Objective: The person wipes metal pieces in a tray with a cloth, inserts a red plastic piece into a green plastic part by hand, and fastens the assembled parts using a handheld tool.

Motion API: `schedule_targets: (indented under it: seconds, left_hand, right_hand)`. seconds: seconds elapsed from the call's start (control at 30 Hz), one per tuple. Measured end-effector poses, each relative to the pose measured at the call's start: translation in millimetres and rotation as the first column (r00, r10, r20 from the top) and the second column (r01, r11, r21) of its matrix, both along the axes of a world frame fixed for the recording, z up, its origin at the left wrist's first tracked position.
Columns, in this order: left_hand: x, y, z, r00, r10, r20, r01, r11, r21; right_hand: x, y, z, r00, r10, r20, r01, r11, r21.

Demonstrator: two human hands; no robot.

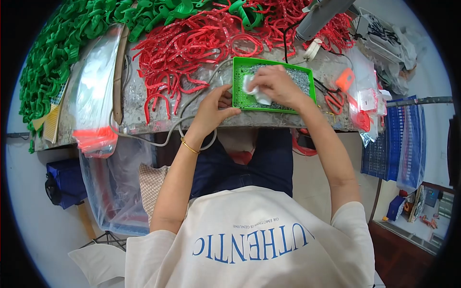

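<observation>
A shallow green tray (269, 110) lies near the table's front edge, with small grey grains over its middle and right part. My right hand (278, 85) is over the tray, its fingers closed on a crumpled white cloth or tissue (262, 98) that rests against the tray's left part. At the tray's left edge is my left hand (217, 106), its thumb stretched along the front and its fingers apart at the side wall, holding nothing.
Red curved pieces (192, 38) are heaped behind the tray, green ones (53, 62) at the back left. Plastic bags (96, 91) and a grey cable (165, 142) lie left. Red-handled scissors (334, 102) and an orange object (345, 79) lie right, beneath a grey lamp arm (319, 21).
</observation>
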State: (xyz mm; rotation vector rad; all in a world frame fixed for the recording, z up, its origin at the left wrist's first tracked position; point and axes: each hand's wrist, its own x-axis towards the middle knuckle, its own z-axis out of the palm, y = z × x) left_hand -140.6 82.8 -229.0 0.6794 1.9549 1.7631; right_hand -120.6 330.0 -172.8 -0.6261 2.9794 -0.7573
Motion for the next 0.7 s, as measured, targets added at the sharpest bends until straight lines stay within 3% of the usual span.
schedule_targets:
  seconds: [0.1,0.27,0.33,0.37,0.4,0.47,0.57,0.63,0.7]
  left_hand:
    - [0.6,0.5,1.6,1.0,-0.008,0.012,0.008,1.0,-0.007]
    - [1.4,-0.7,1.7,1.0,-0.001,0.019,0.001,1.0,0.0]
    - [0.9,-0.3,0.6,0.999,0.001,-0.042,-0.002,1.0,-0.013]
    - [0.9,0.1,1.0,0.999,-0.001,-0.041,0.001,1.0,-0.009]
    - [0.8,0.2,1.9,1.0,-0.003,-0.023,0.003,1.0,-0.015]
    - [0.6,0.0,2.4,1.0,-0.01,-0.007,0.01,1.0,-0.024]
    - [0.6,-0.6,1.7,0.999,-0.011,-0.047,0.008,0.998,-0.062]
    - [-0.5,-1.3,2.1,1.0,-0.016,0.026,0.017,1.0,-0.026]
    - [0.2,-0.8,3.1,1.0,-0.009,0.008,0.009,1.0,-0.028]
  right_hand:
    - [2.3,-34.0,-13.4,0.978,0.196,-0.078,-0.2,0.979,-0.042]
    - [3.6,3.7,2.2,0.967,0.237,0.09,-0.241,0.97,0.039]
    - [5.0,27.3,9.7,0.979,0.142,0.146,-0.161,0.979,0.129]
    - [2.4,30.4,14.4,0.976,0.105,0.193,-0.121,0.99,0.068]
    - [4.0,28.7,14.4,0.976,0.099,0.193,-0.115,0.991,0.071]
    - [3.9,12.8,10.2,0.992,0.115,-0.054,-0.113,0.993,0.042]
    - [-2.6,-23.2,-5.3,0.98,0.194,-0.032,-0.195,0.981,-0.017]
    - [-2.1,-31.2,-11.3,0.968,0.249,0.021,-0.247,0.967,-0.067]
    - [0.3,-13.2,-4.1,0.965,0.251,0.078,-0.254,0.967,0.018]
